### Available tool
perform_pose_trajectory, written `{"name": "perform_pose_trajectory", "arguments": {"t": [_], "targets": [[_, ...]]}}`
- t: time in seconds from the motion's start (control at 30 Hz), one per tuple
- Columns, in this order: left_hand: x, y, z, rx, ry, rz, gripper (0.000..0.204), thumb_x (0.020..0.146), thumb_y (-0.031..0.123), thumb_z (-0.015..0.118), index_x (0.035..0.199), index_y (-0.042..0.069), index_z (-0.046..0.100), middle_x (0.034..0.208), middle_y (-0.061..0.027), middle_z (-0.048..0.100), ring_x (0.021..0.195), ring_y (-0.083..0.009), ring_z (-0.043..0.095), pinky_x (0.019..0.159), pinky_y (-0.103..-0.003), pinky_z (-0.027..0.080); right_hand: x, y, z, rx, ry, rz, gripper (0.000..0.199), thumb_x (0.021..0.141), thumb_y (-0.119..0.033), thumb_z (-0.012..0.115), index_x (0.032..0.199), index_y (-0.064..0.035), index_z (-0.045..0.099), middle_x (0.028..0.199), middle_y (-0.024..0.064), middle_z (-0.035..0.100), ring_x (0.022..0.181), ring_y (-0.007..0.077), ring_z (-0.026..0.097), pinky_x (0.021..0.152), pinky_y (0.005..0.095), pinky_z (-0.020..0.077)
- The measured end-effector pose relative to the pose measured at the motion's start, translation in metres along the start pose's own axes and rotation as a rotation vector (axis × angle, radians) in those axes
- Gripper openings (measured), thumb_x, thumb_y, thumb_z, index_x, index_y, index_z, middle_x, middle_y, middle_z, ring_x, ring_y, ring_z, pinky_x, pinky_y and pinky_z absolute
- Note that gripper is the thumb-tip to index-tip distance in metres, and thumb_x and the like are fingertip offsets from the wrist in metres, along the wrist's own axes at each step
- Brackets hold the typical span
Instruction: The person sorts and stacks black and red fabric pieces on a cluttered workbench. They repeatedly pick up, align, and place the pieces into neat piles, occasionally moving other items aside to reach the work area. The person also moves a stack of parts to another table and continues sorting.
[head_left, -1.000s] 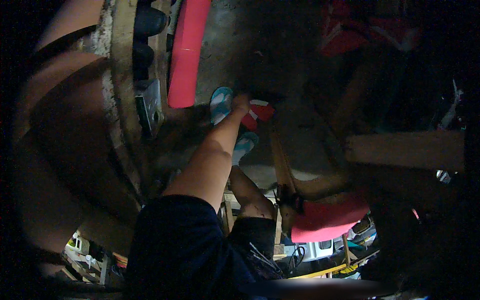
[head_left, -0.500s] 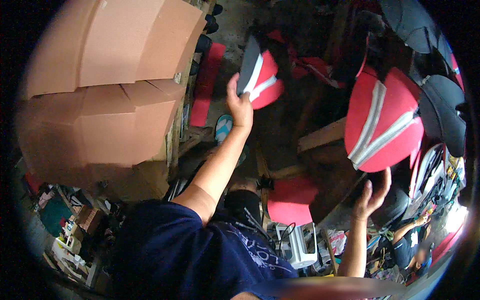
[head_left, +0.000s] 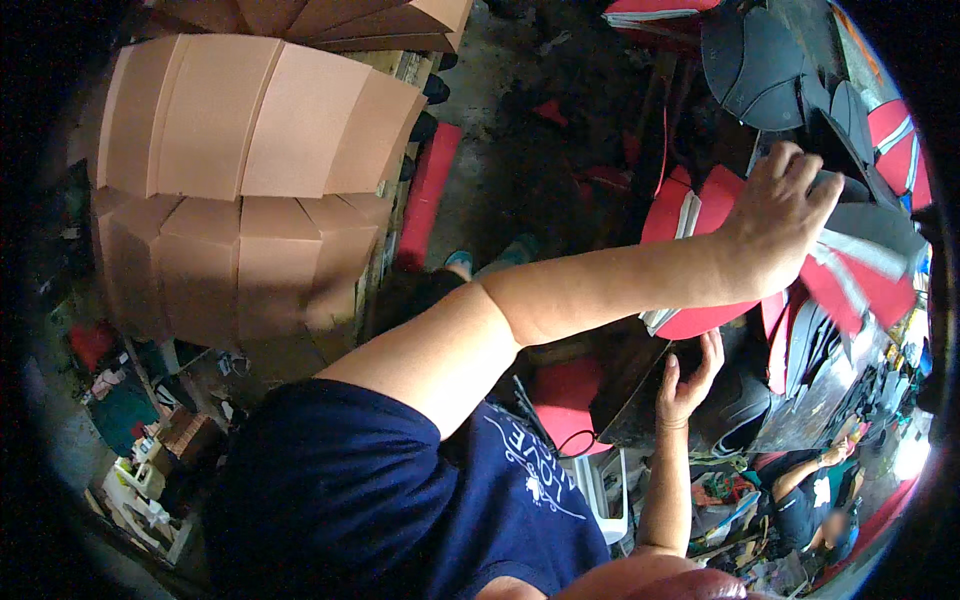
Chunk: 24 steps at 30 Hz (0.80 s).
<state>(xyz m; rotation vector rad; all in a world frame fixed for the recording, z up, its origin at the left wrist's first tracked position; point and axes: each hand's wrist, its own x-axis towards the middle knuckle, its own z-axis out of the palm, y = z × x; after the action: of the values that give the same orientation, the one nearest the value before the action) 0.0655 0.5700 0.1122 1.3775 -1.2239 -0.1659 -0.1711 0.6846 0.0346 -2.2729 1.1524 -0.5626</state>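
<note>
Stretched across to the right, my left hand [head_left: 785, 210] is closed with fingers curled. It grips a red-and-black curved fabric piece [head_left: 865, 275] with pale strips, blurred by motion. Beneath my left forearm lies a larger red panel [head_left: 700, 322] with grey strips forming a V, partly hidden by the arm. My right hand [head_left: 692, 375] is at that panel's near edge, thumb apart and fingers extended; its fingertips are at the edge, and whether they touch it I cannot tell. Black curved pieces [head_left: 757, 75] lie beyond my left hand.
Stacked tan folded sheets [head_left: 300, 120] stand on the left, with a red strip [head_left: 430, 195] beside them. A red sheet [head_left: 570, 400] and a white plastic frame [head_left: 612, 500] are near my body. Another person [head_left: 815, 500] is at the lower right, among scattered scraps.
My left hand has swung from the upper middle to the right, carrying the red-and-black piece over the larger red panel. My right hand has shifted slightly left. The whole view has shifted.
</note>
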Motion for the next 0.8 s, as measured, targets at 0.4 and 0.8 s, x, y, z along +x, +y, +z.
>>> {"name": "perform_pose_trajectory", "arguments": {"t": [0.4,0.8], "targets": [[-0.146,-0.259,-0.003,0.261,0.077,-0.707,0.040,0.073,0.000,0.066,0.111,0.005,0.051,0.110,-0.0155,0.053,0.108,-0.0342,0.048,0.094,-0.041,0.038,0.131,-0.029,-0.039,-0.625,0.093,-0.079,0.070,0.088,-0.059,0.051,0.140,-0.0137,0.040,0.150,0.0229,0.023,0.136,0.0477,0.021,0.107,0.0637,0.0201],[-0.264,-0.562,0.052,0.509,-0.735,-1.196,0.059,0.075,0.018,0.068,0.131,0.013,0.049,0.142,-0.0189,0.037,0.136,-0.0394,0.027,0.107,-0.046,0.033,0.149,0.012,0.001,-0.829,0.030,0.030,0.082,0.087,-0.072,0.033,0.146,-0.0149,0.032,0.154,0.0225,0.016,0.141,0.0448,0.010,0.108,0.0666,0.0069]]}}
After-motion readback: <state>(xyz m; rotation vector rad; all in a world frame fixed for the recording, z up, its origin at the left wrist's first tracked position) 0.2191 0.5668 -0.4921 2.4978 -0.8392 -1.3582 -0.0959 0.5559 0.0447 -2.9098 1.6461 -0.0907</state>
